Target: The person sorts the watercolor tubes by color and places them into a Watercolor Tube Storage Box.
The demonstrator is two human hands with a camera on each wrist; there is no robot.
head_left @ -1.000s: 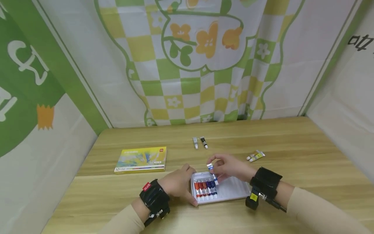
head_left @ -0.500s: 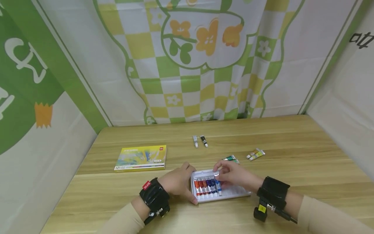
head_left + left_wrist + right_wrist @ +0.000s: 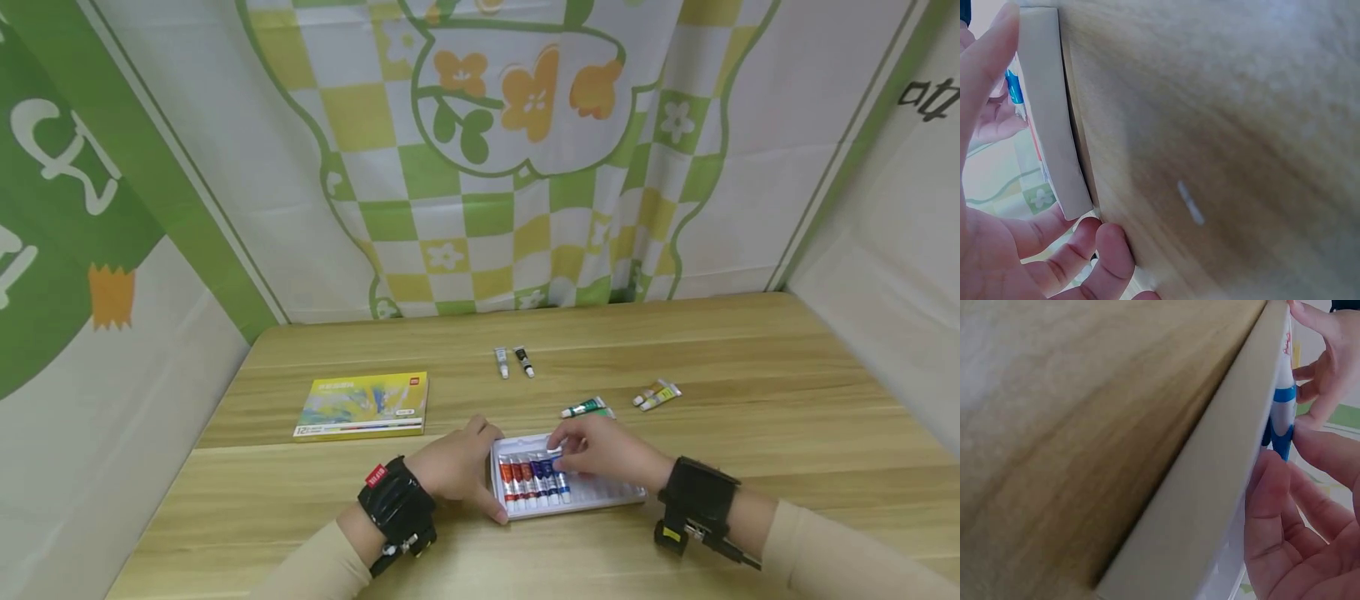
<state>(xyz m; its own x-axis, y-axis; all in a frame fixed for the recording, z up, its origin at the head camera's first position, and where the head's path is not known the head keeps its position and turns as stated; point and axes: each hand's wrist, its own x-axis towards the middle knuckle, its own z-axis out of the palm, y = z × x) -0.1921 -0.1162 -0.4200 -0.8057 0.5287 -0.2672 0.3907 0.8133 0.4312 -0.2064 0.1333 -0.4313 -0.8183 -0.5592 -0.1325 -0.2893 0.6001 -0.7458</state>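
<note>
Tube (image 3: pixel 566 488), blue, near-to-far in tray (image 3: pixel 600 493); right hand (image 3: pixel 606 452) nearer, pinches far end; left hand (image 3: pixel 459 471) grips tray's left side

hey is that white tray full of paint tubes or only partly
Only partly full: paint tubes line the left part of the white tray, and its bare floor shows right of the blue tube.

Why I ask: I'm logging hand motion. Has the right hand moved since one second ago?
Yes: in the head view, judged against the yellow box, the right hand has shifted a little rightward and nearer the person.
</note>
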